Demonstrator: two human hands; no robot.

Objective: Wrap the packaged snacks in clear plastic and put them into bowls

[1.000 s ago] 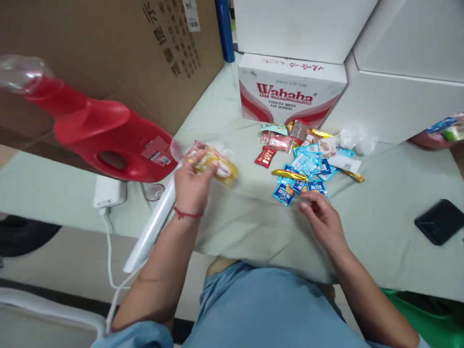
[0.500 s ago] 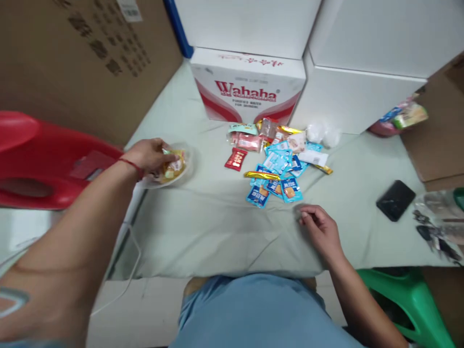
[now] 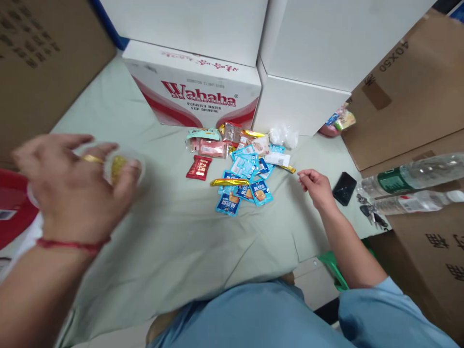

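Note:
My left hand (image 3: 78,181), a little blurred, is raised close to the camera with its fingers spread. Beneath its fingertips is a small translucent bowl (image 3: 142,166), mostly hidden by the hand. Something yellow (image 3: 118,166) shows between thumb and forefinger; it appears to lie in the bowl. My right hand (image 3: 314,186) has its fingers curled together, with nothing visible in them. To its left, blue snack packets (image 3: 261,192) lie in a pile with a gold stick wrapper (image 3: 229,182). A red candy packet (image 3: 199,167) lies apart on the left.
Behind the packets stands a Wahaha carton (image 3: 199,96), with white boxes (image 3: 304,101) beside it. Crumpled clear plastic (image 3: 283,136) lies near them. Further right are a black phone-like object (image 3: 344,188), keys (image 3: 372,215) and plastic bottles (image 3: 420,176). A red chair (image 3: 12,212) is at left.
The view has turned to the right. My left hand has risen from the bowl toward the camera, its fingers now spread. My right hand has lifted slightly, fingers still curled.

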